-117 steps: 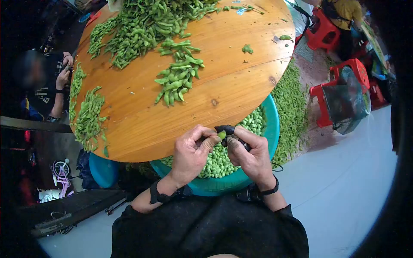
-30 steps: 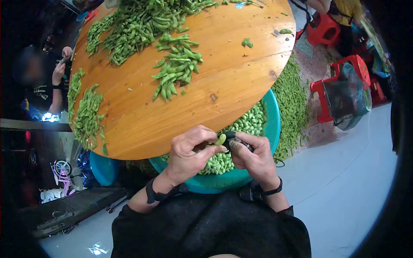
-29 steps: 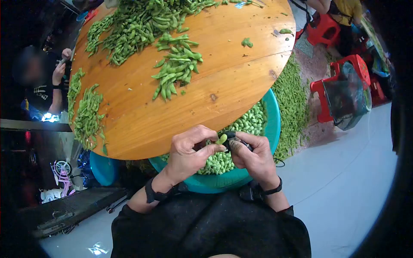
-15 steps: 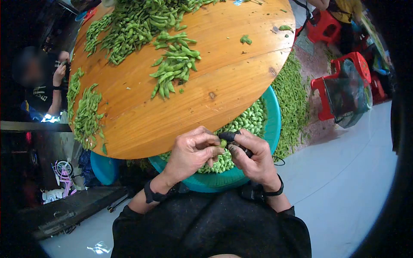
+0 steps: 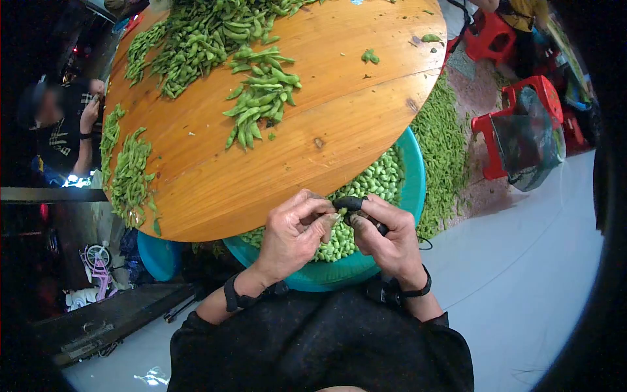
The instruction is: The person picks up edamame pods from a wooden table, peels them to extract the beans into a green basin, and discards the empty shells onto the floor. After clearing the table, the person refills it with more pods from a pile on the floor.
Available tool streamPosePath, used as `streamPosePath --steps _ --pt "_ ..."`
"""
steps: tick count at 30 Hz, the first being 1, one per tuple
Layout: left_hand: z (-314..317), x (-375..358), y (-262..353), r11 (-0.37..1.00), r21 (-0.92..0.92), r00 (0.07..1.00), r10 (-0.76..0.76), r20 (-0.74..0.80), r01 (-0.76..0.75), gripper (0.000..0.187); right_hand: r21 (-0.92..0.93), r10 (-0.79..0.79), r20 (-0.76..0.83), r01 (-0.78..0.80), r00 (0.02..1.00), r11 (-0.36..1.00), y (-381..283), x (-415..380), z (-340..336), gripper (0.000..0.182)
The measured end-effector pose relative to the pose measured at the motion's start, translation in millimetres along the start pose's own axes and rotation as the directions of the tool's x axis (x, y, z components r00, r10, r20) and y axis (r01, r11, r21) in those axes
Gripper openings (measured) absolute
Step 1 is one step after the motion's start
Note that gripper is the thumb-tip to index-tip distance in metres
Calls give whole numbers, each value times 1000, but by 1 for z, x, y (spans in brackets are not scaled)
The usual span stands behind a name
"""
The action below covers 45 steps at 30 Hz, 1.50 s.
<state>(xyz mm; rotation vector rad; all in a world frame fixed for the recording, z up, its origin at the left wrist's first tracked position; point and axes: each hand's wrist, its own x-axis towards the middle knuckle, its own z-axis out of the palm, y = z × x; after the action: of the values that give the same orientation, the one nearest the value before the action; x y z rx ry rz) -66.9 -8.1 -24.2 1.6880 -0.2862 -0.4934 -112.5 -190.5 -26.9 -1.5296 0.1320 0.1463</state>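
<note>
Above a teal basin (image 5: pixel 413 176) of shelled green beans (image 5: pixel 382 179), both hands meet at the fingertips. My left hand (image 5: pixel 299 228) is closed in a pinch around a small green pod (image 5: pixel 342 212). My right hand (image 5: pixel 385 232), with black coverings on its thumb and index finger, is closed against the other side of the pod; its fingertips partly hide it. Beyond the hands, a small pile of pods (image 5: pixel 264 98) lies on the round wooden table (image 5: pixel 339 144), with a larger heap (image 5: pixel 209 39) behind it.
More pods (image 5: pixel 132 173) lie at the table's left edge, near a seated person (image 5: pixel 65 124). Many green husks (image 5: pixel 441 150) cover the floor at right, beside red stools (image 5: pixel 548 98) with a dark mesh bag (image 5: pixel 529 144). A blue basin (image 5: pixel 157 255) stands below the table at left.
Both hands stay over the basin and have shifted only slightly; the pod between them shows at a slightly different angle. The view has moved a little.
</note>
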Motion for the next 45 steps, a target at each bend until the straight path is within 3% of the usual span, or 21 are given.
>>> streamPosePath --steps 7,10,13,15,17,19,20,21,22,26,28,29,30,31,33,35,37,41,43,44,45 --pt "1 1 2 974 -199 994 -107 23 110 11 -64 -135 -4 135 991 989 7 5 -1 14" --pt "3 0 -2 987 -156 999 -44 -12 42 10 26 -10 35 9 999 1000 -2 2 -1 14" --pt "5 -1 -1 991 -129 999 -25 -47 19 10 18 -59 22 59 998 998 3 2 0 15" --pt "5 -2 -5 993 -119 999 -8 -46 3 9 -103 -230 -2 229 973 968 11 5 1 16" --pt "5 -2 -6 994 -107 999 10 -44 -15 8 -122 -228 12 228 973 966 12 7 -2 17" --pt "4 -3 -4 954 -276 993 -110 41 117 9 -141 -225 26 227 974 964 9 8 -3 17" --pt "1 -3 -2 954 -277 993 -112 41 119 9 -12 -148 34 148 988 989 4 7 -3 18" --pt "-4 -2 -1 880 -409 969 -205 135 243 10 115 -71 51 65 996 991 2 7 -2 19" --pt "-8 -1 0 774 -518 930 -278 239 364 12 115 -70 51 64 996 991 2 7 -2 19" --pt "-10 0 1 665 -637 920 -253 298 389 14 -24 -213 24 213 977 977 3 6 1 19" --pt "-5 1 10 922 -280 962 -242 123 268 19 -124 -289 -3 286 957 950 4 4 3 18" --pt "-2 3 9 922 -281 962 -242 125 268 19 -167 -272 -32 263 962 950 4 3 5 17" --pt "1 5 8 996 85 995 41 -86 -34 20 -209 -257 -61 240 964 948 5 3 7 15" --pt "2 6 8 839 480 911 376 -170 -257 21 -209 -258 -61 240 964 948 6 3 9 15" --pt "-2 4 7 849 466 940 327 -96 -248 22 -413 -410 -112 333 905 848 9 3 13 18" --pt "-3 2 7 860 453 961 275 -23 -235 22 -437 -447 -97 366 889 822 5 1 18 21" --pt "-1 2 6 974 17 974 -224 -8 224 24 -456 -483 -67 404 873 793 2 0 18 27" --pt "0 4 3 969 -15 969 -247 13 247 22 -454 -468 -73 388 881 802 2 0 17 24" --pt "-4 5 -3 961 261 993 73 96 -96 14 -387 -428 -68 372 901 844 8 3 14 18" --pt "-6 5 -3 961 261 993 73 96 -96 14 -387 -428 -69 371 901 844 12 4 12 18" --pt "-8 5 -3 946 297 987 92 130 -128 13 -228 -281 -73 258 957 939 17 4 10 12"
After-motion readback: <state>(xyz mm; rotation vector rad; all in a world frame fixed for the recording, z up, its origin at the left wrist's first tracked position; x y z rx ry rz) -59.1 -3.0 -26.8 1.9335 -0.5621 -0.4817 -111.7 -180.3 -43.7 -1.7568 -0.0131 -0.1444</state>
